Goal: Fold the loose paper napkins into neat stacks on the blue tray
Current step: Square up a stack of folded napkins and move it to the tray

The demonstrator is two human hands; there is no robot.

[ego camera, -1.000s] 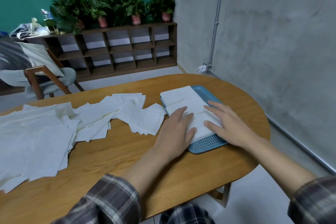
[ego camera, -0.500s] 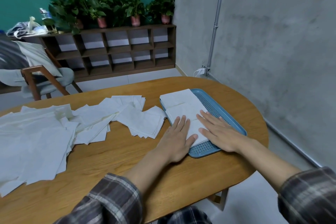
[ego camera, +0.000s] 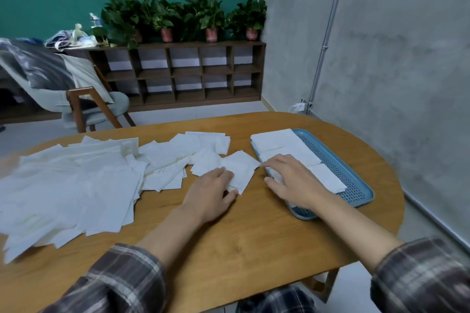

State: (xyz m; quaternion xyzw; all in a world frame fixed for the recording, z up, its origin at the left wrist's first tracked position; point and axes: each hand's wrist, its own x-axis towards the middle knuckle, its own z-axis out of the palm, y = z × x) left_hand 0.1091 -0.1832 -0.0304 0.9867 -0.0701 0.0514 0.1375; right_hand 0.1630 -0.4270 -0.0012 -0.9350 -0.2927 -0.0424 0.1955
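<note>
The blue tray lies on the right side of the wooden table, with folded white napkins stacked along its left half. My right hand rests flat, fingers spread, on the near stack at the tray's left edge. My left hand lies on the table left of the tray, its fingers touching a small folded napkin. A wide spread of loose white napkins covers the table's left side.
The oval wooden table has bare wood between my arms and in front of the tray. Beyond it stand a chair and a low shelf topped with potted plants. A grey wall runs along the right.
My left hand has left the tray stack and moved left onto a small napkin on the table. My right hand slid to the tray's left edge. The camera shifted.
</note>
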